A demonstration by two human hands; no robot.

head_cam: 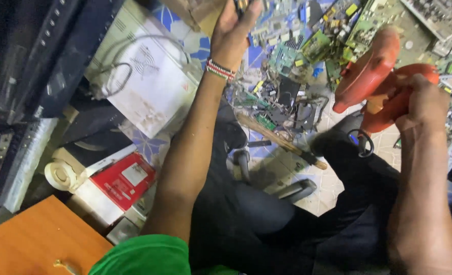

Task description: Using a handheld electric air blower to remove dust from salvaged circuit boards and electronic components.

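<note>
While the left arm stretched forward, the left hand (pixel 234 26) closed around a small dark object (pixel 241 4) at the frame's top edge. The right hand (pixel 420 102), arm bent, gripped an orange tool (pixel 367 71) above the circuit boards (pixel 307 38).

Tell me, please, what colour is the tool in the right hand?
Orange-red tool, held in the right hand; head view.

The person wears a green short sleeve (pixel 144 254), dark trousers (pixel 266 224), and a striped beaded wristband (pixel 220 69).

Glossy orange plastic blower (pixel 373 76)
</note>
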